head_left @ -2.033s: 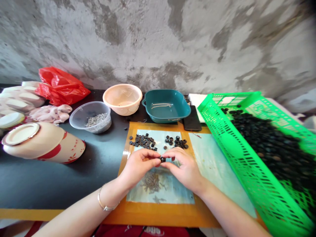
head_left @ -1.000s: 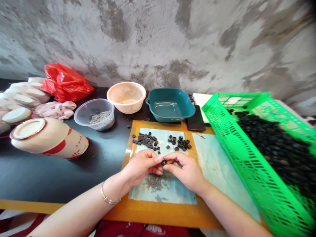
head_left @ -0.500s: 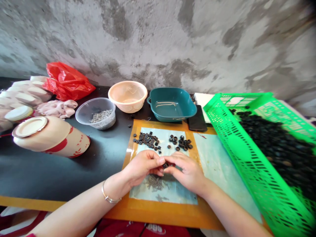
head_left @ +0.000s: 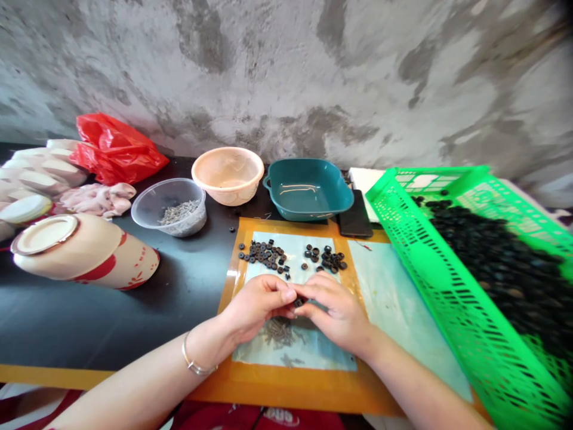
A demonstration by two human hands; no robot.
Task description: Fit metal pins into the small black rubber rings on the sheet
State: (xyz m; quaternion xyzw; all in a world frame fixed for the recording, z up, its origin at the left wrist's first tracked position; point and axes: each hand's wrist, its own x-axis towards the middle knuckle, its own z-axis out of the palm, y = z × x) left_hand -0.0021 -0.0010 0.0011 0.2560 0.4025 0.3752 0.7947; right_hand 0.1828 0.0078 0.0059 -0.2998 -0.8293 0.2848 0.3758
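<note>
- Here, the left hand (head_left: pixel 257 304) has thumb and fingers pinched on a small black part (head_left: pixel 299 303), above a pale blue sheet (head_left: pixel 317 349) (the fingertips hide much of the part).
- The right hand (head_left: pixel 338 307) grips the same part from the other side, thumb and index finger about it, so that the two hands meet there.
- Below the hands, a heap of thin pins (head_left: pixel 281 333) lies on the sheet, partly covered from view.
- Just beyond the hands are two groups of loose black pieces: flat rings (head_left: pixel 267 255) on the left, cup-like pieces (head_left: pixel 330 260) on the right.
- Amber tape (head_left: pixel 277 389) borders the sheet on the dark table (head_left: pixel 120 328).
- Farther back stand a clear bowl (head_left: pixel 152 223) with silvery pins (head_left: pixel 179 212) inside, a peach bowl (head_left: pixel 228 195) and a teal basin (head_left: pixel 308 204).
- A green crate (head_left: pixel 427 272), holding a mass of black parts (head_left: pixel 492 251) (blurred), slants along the right.
- Over on the left, a white-and-red flask (head_left: pixel 96 257) is near a red plastic bag (head_left: pixel 117 152).
</note>
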